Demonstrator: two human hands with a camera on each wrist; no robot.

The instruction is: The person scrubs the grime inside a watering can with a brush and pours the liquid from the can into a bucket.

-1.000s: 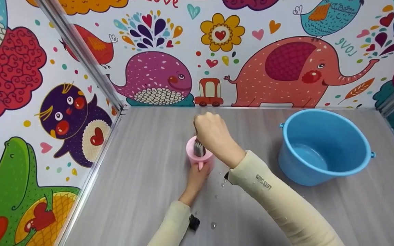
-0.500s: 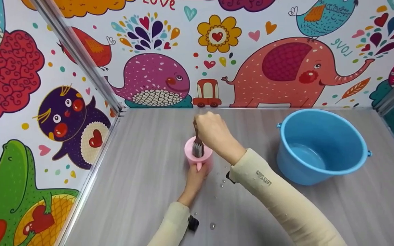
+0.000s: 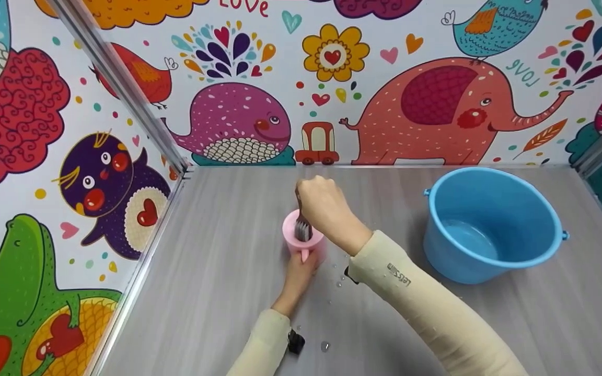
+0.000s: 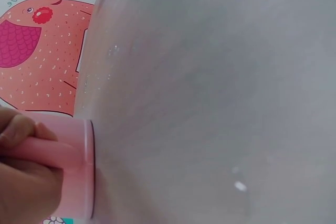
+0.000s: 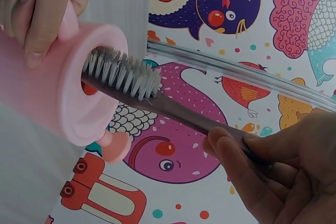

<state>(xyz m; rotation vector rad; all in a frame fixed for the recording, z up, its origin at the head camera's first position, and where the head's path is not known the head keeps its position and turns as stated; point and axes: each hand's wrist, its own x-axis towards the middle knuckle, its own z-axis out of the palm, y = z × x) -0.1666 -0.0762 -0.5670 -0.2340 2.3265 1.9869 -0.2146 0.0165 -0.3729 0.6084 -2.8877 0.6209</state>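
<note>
Gripping the pink jug [image 5: 50, 90] by its handle [image 4: 47, 151], the left hand [image 3: 299, 272] is nearest; just past it, the right hand [image 3: 327, 206] pinches a brush [image 5: 168, 108], its bristles [image 5: 126, 74] partly inside the jug. Scrubbing seems underway; the next stroke, I'd guess, calls for a steady jug. A blue bucket [image 3: 447, 256] stands off to the right of both hands.

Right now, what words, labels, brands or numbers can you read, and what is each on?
Red "Love", on the back wall.
Teal "Love", backwards, on that wall beside the printed elephant.
"Let'sSlim", upside down, on the right sleeve.
Left wrist view's teal lettering is too small to read.
No writing shows on the mug, brush or bucket.
</note>
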